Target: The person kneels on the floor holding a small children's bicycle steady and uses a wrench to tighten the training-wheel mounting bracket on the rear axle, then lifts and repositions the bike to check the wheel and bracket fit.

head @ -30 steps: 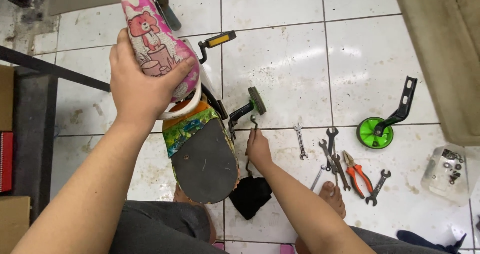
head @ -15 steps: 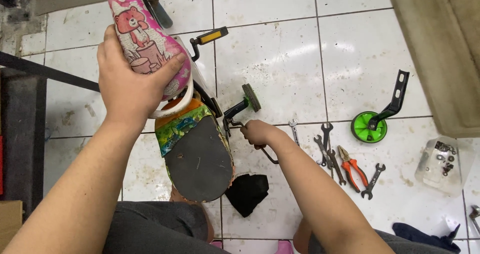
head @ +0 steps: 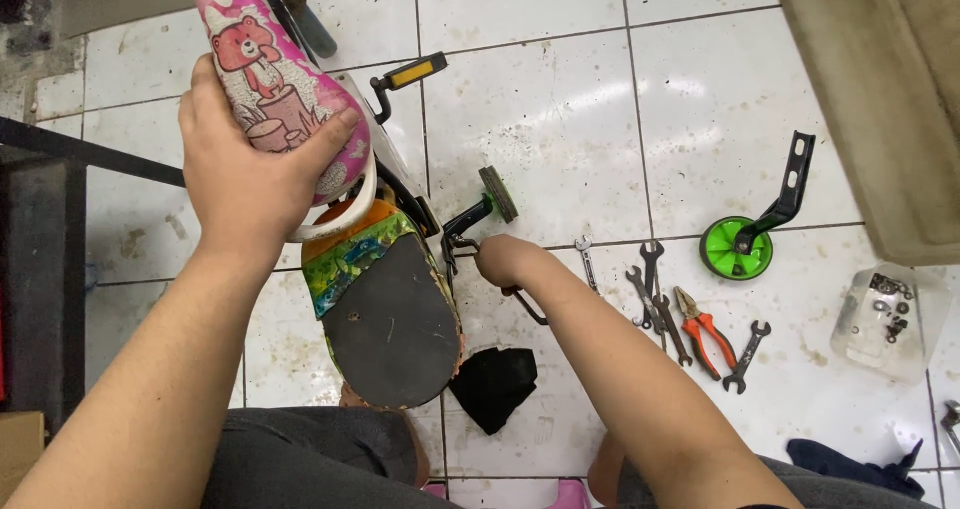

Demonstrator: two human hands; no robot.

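Pink saddle under left fingers

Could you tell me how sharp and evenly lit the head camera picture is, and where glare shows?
Head view: mostly sharp, with the left hand on the pink saddle and the pliers crisp; soft glare patches sit on the white floor tiles; lighting is even with faint shadows; straight tile lines bow slightly toward the edges; the right hand looks slightly soft.

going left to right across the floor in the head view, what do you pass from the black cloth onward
black cloth → small spanner → cluster of spanners → orange-handled pliers → lone spanner → green training wheel on its black bracket → clear plastic tub of nuts and washers
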